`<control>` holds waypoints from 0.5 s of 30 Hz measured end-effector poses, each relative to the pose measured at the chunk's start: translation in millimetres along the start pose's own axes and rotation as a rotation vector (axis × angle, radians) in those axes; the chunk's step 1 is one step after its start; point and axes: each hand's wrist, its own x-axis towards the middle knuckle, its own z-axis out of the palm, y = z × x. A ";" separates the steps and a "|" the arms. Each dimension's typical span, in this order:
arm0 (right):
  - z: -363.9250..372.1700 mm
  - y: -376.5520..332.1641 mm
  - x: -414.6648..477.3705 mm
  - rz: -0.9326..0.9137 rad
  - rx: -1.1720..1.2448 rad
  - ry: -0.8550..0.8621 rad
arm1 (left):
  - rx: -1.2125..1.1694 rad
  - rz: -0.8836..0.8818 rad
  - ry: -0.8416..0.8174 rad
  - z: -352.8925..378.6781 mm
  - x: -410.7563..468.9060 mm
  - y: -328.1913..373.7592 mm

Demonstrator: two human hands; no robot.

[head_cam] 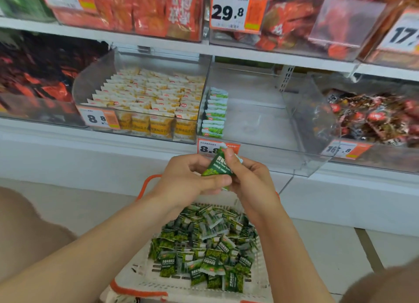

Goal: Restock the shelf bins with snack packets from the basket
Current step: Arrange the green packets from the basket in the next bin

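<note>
While both hands meet just in front of the shelf edge, the left hand [188, 177] and the right hand [252, 178] are pinching a dark green snack packet [218, 166] between them. The left thumb lies along its lower edge, and the right thumb presses over its top corner. Whether more packets sit stacked behind that one, I can't tell. Straight below the hands is the white basket [140, 280] with its orange trim, and a loose heap of green packets [204, 246] is scattered across its bottom. Up on the shelf, the clear bin [260, 126] behind the 8.8 price tag [207, 148] holds one row of green packets [215, 112], standing on edge against its left wall. Next door on the left, the yellow packets [154, 92] fill their bin in tidy rows
</note>
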 end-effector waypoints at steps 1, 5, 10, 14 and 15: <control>-0.2 -1.7 0.9 -0.023 -0.004 0.020 | -0.038 -0.004 -0.005 0.2 0.6 1.1; -3.1 -10.5 2.5 -0.087 -0.022 0.060 | -0.157 -0.053 -0.052 0.7 2.8 3.0; -6.0 -25.3 2.7 -0.143 -0.183 0.049 | -0.179 -0.033 -0.027 0.6 9.2 6.7; -3.8 -45.5 17.7 -0.349 -0.217 0.118 | 0.058 0.098 0.115 -9.3 19.1 16.8; -4.6 -49.9 26.6 -0.411 -0.235 0.183 | 0.178 0.136 0.179 -13.5 21.7 18.4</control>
